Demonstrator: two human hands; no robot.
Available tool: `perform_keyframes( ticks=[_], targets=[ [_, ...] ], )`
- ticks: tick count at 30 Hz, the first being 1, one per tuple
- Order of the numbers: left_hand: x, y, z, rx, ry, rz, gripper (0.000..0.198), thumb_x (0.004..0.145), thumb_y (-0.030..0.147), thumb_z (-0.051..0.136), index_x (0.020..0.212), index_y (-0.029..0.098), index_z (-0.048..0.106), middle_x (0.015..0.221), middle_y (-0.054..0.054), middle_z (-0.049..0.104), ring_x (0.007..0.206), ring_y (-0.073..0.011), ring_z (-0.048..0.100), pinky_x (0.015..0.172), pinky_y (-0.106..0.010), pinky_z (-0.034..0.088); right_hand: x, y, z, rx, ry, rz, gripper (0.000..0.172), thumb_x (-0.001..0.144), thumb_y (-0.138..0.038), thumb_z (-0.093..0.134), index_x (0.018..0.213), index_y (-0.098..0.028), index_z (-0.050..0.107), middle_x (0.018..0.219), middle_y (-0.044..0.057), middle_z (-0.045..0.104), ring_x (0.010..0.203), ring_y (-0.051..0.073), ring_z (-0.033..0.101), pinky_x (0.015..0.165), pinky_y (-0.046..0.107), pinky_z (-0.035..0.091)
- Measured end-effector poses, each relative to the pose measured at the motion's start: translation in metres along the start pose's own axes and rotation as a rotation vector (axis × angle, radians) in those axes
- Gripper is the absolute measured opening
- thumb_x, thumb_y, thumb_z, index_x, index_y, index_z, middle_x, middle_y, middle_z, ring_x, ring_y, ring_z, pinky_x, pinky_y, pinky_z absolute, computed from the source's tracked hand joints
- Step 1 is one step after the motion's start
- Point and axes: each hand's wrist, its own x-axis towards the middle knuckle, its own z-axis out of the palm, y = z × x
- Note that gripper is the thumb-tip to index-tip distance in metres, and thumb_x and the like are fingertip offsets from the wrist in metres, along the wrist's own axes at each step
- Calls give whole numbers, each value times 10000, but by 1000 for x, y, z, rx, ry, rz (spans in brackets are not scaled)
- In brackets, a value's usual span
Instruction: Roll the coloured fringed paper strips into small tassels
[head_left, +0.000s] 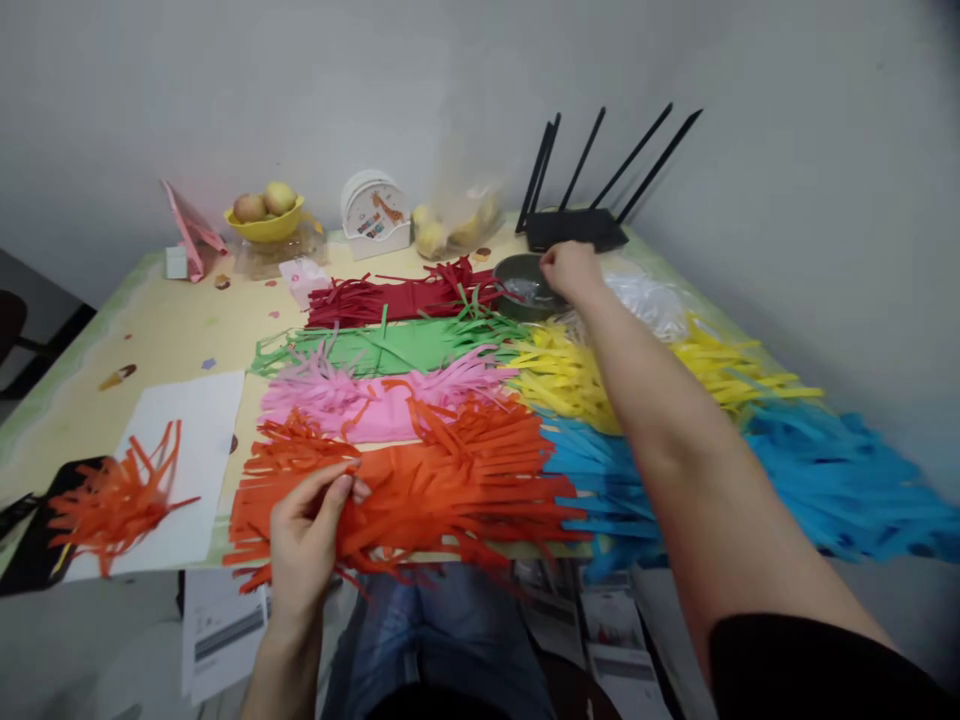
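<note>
My left hand is closed in a pinch over the left part of the orange fringed tissue paper. What its fingertips hold, if anything, cannot be made out against the orange strips. Stretched forward, my right hand has its fingers pressed together at the right rim of a dark green bowl. Something clear and shiny lies inside that bowl. Beyond the orange paper are pink, green and dark red fringed papers in rows. Yellow fringe and blue fringe spread partly beneath my right arm.
A black router with tall antennas stands behind the bowl, near crumpled clear plastic. Along the wall sit a yellow fruit bowl and a white coaster holder. Loose orange strips lie on white paper at left.
</note>
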Motion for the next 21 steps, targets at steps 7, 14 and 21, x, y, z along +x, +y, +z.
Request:
perform_keyframes(
  ticks=[7, 14, 21],
  targets=[
    [-7, 10, 2, -152, 37, 37, 179, 796, 313, 753, 851, 167, 666, 704, -28, 736, 647, -143, 694, 692, -250, 568, -160, -128, 8, 563, -506, -314, 170, 850, -300, 695, 900, -145, 742, 899, 66, 755, 826, 162, 688, 792, 284, 530],
    [-27, 20, -10, -55, 44, 174, 171, 828, 327, 730, 841, 162, 686, 750, -34, 733, 706, -149, 715, 701, -248, 573, -255, -182, 24, 1200, -904, 1, 278, 775, -403, 783, 882, -159, 703, 810, 36, 743, 788, 154, 712, 793, 296, 569],
    [-44, 23, -26, -2, 65, 267, 113, 853, 278, 702, 831, 168, 691, 738, -22, 722, 677, -129, 692, 682, -234, 552, -270, -197, 25, 1239, -874, 54, 256, 749, -362, 801, 841, -148, 695, 738, 16, 711, 707, 132, 676, 741, 283, 560]
  ],
)
